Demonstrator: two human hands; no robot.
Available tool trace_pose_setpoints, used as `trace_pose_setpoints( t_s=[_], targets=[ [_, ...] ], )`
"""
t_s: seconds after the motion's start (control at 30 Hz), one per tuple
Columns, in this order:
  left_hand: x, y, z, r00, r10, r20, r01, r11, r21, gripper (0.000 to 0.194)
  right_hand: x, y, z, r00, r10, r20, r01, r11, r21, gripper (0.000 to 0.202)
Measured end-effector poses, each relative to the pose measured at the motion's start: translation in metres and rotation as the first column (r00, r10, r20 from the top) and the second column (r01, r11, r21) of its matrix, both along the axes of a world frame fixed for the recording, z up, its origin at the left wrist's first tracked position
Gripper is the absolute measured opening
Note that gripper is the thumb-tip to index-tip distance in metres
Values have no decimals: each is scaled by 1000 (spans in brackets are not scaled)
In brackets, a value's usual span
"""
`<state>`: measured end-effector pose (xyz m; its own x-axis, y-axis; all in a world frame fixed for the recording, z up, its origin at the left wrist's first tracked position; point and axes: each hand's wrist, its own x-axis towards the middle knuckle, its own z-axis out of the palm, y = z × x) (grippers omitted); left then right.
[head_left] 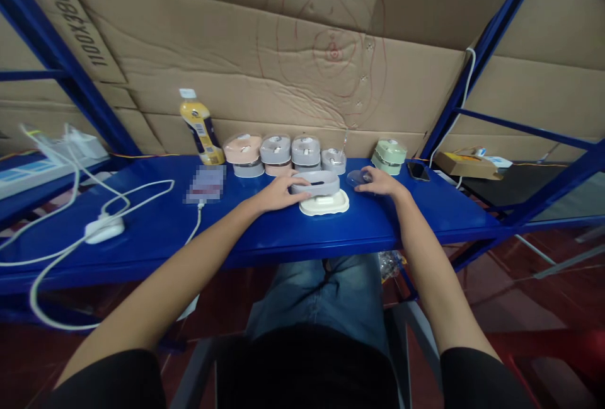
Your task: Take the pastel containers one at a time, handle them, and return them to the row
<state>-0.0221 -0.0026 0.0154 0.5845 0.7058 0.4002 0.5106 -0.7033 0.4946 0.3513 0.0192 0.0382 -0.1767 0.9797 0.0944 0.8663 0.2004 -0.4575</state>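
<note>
My left hand [282, 192] grips the left end of a grey oval container [322, 185] with a dark slot inside, held tilted over a cream-coloured tray-like piece [326, 206]. That cream piece lies on the blue table near its front edge. To the right, my right hand [379, 181] has its fingers closed on a clear plastic lid [358, 178] at the table surface. Behind the hands stand stacked lidded boxes: pink over grey [243, 152], grey over pink [275, 152], and grey [305, 150]. A single grey box [333, 161] sits beside them.
A green lidded box stack [389, 155] and a black phone [418, 171] are at the back right. On the left are a yellow bottle [202, 128], a blurred-out device [206, 184], a white charger [104, 229] with looping cables, and a power strip [51, 166]. Cardboard [208, 37] backs the table.
</note>
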Motion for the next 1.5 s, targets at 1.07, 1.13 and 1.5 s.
trace_pose_setpoints(
  t_s=[1.07, 1.13, 1.5],
  targets=[
    [35, -10, -25, 985, -62, 164, 86, 986, -143, 136, -73, -29, 8, 704, 710, -24, -681, 684, 263, 85],
    [36, -10, -25, 983, -58, 174, 87, 982, -167, 137, -75, -27, 6, 698, 716, -9, -687, 674, 271, 84],
    [31, -8, -24, 986, -52, 156, 81, 980, -184, 123, -46, -77, -5, 870, 489, 64, -491, 851, 184, 95]
  ],
)
